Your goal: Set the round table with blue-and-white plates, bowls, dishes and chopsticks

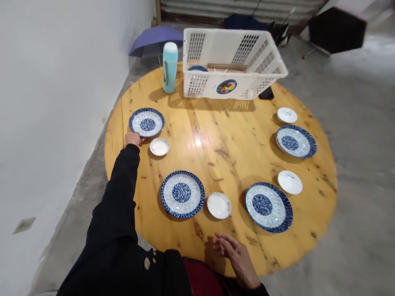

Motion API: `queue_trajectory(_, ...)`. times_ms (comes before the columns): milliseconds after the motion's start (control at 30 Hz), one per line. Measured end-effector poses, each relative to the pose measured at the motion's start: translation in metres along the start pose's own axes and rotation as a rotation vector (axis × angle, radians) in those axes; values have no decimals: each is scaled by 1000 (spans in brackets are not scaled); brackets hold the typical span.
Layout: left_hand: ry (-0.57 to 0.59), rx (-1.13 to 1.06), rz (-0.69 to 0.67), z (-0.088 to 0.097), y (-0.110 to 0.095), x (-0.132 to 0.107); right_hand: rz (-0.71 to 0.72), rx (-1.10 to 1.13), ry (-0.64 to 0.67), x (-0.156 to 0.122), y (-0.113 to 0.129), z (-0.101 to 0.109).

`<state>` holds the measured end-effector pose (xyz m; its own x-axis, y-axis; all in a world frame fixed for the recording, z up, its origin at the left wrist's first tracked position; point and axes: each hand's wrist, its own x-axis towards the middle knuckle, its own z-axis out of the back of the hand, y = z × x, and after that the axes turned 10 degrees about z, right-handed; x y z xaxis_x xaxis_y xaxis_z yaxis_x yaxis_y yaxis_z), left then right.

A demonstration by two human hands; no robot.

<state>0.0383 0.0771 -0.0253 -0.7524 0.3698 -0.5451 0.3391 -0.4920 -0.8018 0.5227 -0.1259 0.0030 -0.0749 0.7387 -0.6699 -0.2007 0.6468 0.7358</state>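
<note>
At the table's left side, my left hand (133,139) is closed at the near rim of a blue-and-white plate (147,125); its fingertips are partly hidden under that rim. Just right of this hand lies a small white dish (159,146). My right hand (236,257) hovers over the front edge of the table with fingers loosely stretched out, holding nothing. Closest to it are another small white dish (219,205) and two more patterned plates, one to the front left (182,194) and one to the front right (268,207).
The round wooden table (216,127) also bears a plate (296,141) and white dishes (286,115) (290,182) on the right. Behind stand a turquoise flask (170,68) and white plastic crate (206,84) near a dark phone (267,93). Open umbrellas (336,31) rest on the floor.
</note>
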Motion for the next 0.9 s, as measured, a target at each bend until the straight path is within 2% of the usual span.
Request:
queue_trajectory(67, -78, -8, -14, 7, 2, -11, 21, -4, -9, -4, 3, 4)
queue_trajectory(133, -103, -10, -111, 17, 9, -25, 56, -7, -16, -6, 7, 7)
queue_trajectory(233, 25, -8, -217, 39, 26, -57, 128, -7, -25, 0, 16, 8)
queue_trajectory(367, 118, 54, -223, 69, 55, -126, 272, 19, 39, 16, 39, -1)
queue_trajectory(467, 193, 56, -190, 81, 82, -182, 387, 49, 106, 28, 60, -14)
queue_trajectory(567, 323, 107, -135, 80, 111, -226, 457, 48, 142, 36, 74, -25)
queue_trajectory(667, 441, 193, -89, 74, 138, -257, 551, -73, 153, 40, 76, -28)
queue_trajectory(800, 525, 286, -76, 64, 165, -281, 763, -426, 78, 44, 62, -16)
queue_trajectory(900, 533, 384, -106, 62, 176, -289, 777, -576, 53, 49, 47, -6)
